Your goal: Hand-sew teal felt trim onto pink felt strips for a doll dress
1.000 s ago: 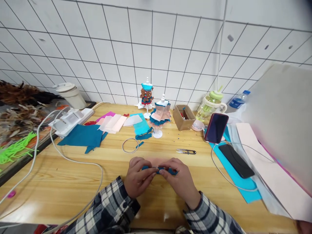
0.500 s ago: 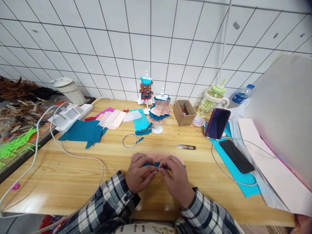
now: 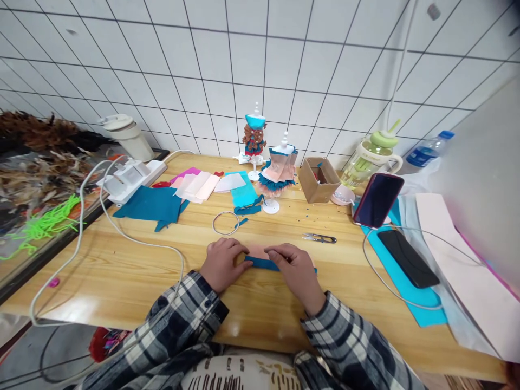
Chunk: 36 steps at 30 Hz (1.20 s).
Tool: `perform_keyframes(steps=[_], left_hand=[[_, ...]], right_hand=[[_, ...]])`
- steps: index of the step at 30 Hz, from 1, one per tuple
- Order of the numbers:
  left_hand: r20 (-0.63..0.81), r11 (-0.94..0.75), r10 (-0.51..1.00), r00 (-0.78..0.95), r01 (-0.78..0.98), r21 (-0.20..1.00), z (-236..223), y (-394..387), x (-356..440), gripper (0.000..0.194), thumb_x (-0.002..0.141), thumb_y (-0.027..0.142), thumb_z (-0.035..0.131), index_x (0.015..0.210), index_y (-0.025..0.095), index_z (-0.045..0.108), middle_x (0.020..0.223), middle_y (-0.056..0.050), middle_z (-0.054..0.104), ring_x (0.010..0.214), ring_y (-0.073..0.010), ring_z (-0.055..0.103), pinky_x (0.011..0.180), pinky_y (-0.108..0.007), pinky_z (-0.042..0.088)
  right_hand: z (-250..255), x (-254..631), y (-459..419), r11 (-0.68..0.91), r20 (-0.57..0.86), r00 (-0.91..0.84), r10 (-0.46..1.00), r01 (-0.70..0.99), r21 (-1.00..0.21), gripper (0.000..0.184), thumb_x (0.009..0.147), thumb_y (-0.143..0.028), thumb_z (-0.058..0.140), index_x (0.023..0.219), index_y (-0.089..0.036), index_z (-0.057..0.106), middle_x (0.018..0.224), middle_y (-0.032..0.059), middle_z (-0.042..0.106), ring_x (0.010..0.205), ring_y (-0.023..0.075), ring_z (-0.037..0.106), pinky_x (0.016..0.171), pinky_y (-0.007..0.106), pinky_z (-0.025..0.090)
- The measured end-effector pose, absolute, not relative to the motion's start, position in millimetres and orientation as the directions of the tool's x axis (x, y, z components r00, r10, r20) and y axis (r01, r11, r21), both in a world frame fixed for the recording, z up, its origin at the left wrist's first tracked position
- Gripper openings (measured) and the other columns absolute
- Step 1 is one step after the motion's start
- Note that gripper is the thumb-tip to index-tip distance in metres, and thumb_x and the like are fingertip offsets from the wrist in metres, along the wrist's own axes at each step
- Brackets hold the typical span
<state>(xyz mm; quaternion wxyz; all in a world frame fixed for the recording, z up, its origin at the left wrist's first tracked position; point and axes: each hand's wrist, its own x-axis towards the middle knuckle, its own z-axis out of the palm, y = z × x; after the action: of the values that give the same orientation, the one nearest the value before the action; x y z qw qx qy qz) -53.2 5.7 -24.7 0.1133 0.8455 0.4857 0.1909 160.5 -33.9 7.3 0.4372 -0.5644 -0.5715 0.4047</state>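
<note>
Just below the frame's centre, a teal strip (image 3: 262, 263) lies left-to-right along a peach sheet (image 3: 257, 251); the left hand (image 3: 222, 265), fingers apart, touches its left end; the right hand (image 3: 296, 273) pinches above it, on what I cannot tell.

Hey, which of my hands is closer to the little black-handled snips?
Right. Your right hand is on the near side of the snips, slightly to their left; your left hand is farther off, well to their left.
</note>
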Motion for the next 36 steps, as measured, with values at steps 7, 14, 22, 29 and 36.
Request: perform_keyframes(steps=[7, 14, 22, 29, 36], left_hand=[[0.190, -0.527, 0.848, 0.494, 0.756, 0.388, -17.1, -0.6, -46.1, 0.011, 0.078, 0.031, 0.073, 0.087, 0.026, 0.068, 0.097, -0.002, 0.067, 0.094, -0.0239, 0.055, 0.079, -0.040, 0.030], [0.228, -0.562, 0.825, 0.516, 0.715, 0.416, -18.8, -3.9, -50.2, 0.004, 0.080, 0.027, 0.070, 0.081, 0.023, 0.067, 0.090, -0.002, 0.069, 0.090, -0.0220, 0.057, 0.080, -0.039, 0.031], [0.125, -0.424, 0.899, 0.419, 0.763, 0.489, -20.5, -20.3, -54.7, 0.007, 0.078, 0.020, 0.069, 0.082, 0.026, 0.070, 0.094, 0.002, 0.070, 0.094, -0.0205, 0.060, 0.085, -0.039, 0.031], [0.113, -0.376, 0.921, 0.373, 0.773, 0.511, -24.5, -25.6, -55.9, 0.004, 0.080, 0.025, 0.070, 0.082, 0.027, 0.072, 0.092, 0.000, 0.070, 0.092, -0.0198, 0.060, 0.086, -0.039, 0.032], [0.112, -0.351, 0.931, 0.346, 0.775, 0.525, -22.5, -25.3, -55.1, 0.004, 0.077, 0.025, 0.072, 0.079, 0.028, 0.073, 0.089, 0.001, 0.070, 0.093, -0.0202, 0.059, 0.086, -0.041, 0.031]], right_hand=[[-12.9, 149.2, -25.2, 0.189, 0.202, 0.008, 0.979, 0.319, -0.929, 0.026, 0.091, -0.033, 0.053, 0.109, -0.025, 0.070, 0.097, 0.0054, 0.069, 0.083, 0.0171, 0.062, 0.066, 0.028, 0.048], [-5.1, 143.3, -21.6, 0.269, 0.252, -0.093, 0.963, 0.338, -0.902, 0.015, 0.090, -0.026, 0.054, 0.088, -0.021, 0.069, 0.092, 0.0046, 0.066, 0.078, 0.0154, 0.058, 0.066, 0.028, 0.046], [-16.0, 131.9, -8.0, 0.283, 0.177, -0.235, 0.956, 0.568, -0.773, 0.013, 0.086, -0.021, 0.060, 0.082, -0.021, 0.073, 0.092, 0.0040, 0.065, 0.092, 0.0194, 0.055, 0.086, 0.036, 0.042], [-16.6, 133.4, -14.1, 0.284, 0.136, -0.267, 0.954, 0.663, -0.692, 0.014, 0.086, -0.024, 0.062, 0.085, -0.027, 0.075, 0.110, 0.0009, 0.068, 0.102, 0.0220, 0.053, 0.092, 0.040, 0.038], [-18.8, 130.2, -14.2, 0.270, 0.094, -0.276, 0.957, 0.719, -0.640, 0.014, 0.084, -0.023, 0.064, 0.085, -0.030, 0.076, 0.121, -0.0017, 0.067, 0.109, 0.0242, 0.050, 0.095, 0.043, 0.036]])
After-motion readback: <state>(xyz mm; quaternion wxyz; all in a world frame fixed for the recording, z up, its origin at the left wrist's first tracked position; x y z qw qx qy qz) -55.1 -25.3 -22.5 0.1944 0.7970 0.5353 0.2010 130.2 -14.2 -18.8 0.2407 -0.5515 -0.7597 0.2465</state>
